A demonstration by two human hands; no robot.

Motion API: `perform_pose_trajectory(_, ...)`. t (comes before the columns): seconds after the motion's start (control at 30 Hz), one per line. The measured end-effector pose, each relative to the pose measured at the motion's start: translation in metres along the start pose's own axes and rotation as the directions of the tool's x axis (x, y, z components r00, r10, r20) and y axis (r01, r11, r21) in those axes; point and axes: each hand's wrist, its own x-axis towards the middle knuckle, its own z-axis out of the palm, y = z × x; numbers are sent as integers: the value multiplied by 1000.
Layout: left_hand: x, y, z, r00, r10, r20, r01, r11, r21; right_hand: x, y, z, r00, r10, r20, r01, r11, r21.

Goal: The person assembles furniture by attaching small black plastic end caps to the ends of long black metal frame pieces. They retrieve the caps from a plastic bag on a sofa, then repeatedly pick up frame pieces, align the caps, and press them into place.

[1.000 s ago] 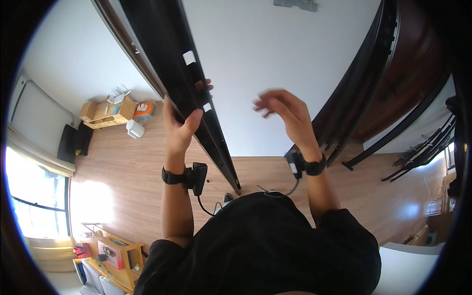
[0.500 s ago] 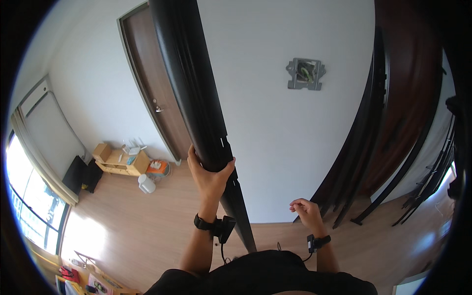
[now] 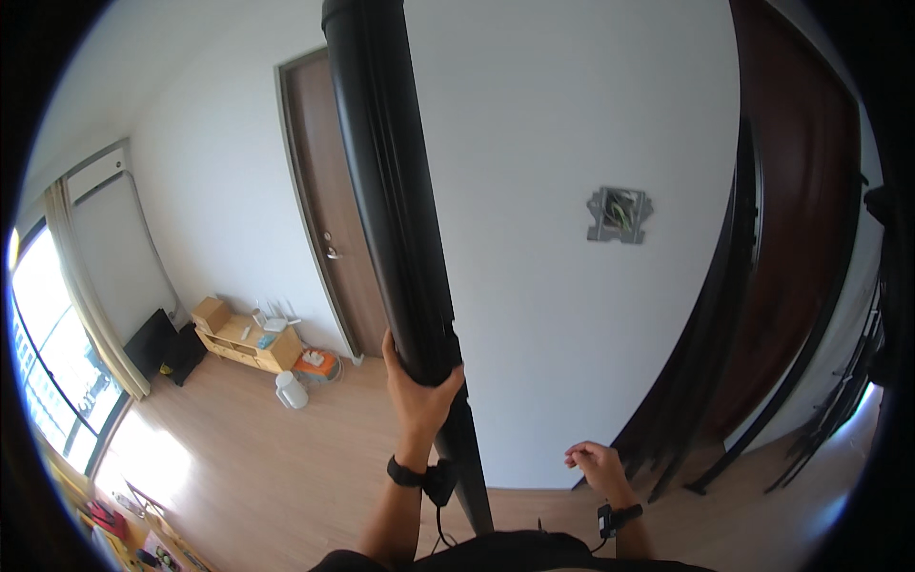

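A long black post [image 3: 396, 191] with grooves down its length and notches in its right edge stands slightly tilted in front of me. My left hand [image 3: 419, 400] is closed around its lower part, thumb at the right edge and fingers reaching behind the left side. Its foot runs down beside my left wrist and out of sight behind my body. Apart from the post, my right hand [image 3: 596, 464] hangs before the white wall with fingers curled together; whether something small is in them I cannot make out. A black band with a cabled device circles each wrist.
A grey wall plate [image 3: 599, 227] with wires in its opening is fixed to the white wall [image 3: 543, 334]. Dark long pieces [image 3: 710, 353] lean at the right by a dark red panel [image 3: 796, 210]. Left are a brown door [image 3: 334, 191], a wooden cabinet [image 3: 238, 351] and a white jug [image 3: 292, 391].
My view has tipped up, so the wall plate, door and both hands sit lower in it. The post's top end now shows. My left hand keeps its hold; my right hand stays curled.
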Motion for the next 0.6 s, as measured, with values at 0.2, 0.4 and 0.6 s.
perform_pose_trajectory(0.2,0,2,-53,994,-23,-109,17,998,-64,48,-46,67,884,-30,467,96,988,-119)
perform_pose_trajectory(0.4,11,-4,-134,942,-231,-241,190,964,-184,91,-83,176,688,-138,712,261,963,-65)
perform_pose_trajectory(0.6,49,-10,-181,943,-125,-309,59,975,-214,127,-94,222,671,-18,741,178,974,-137)
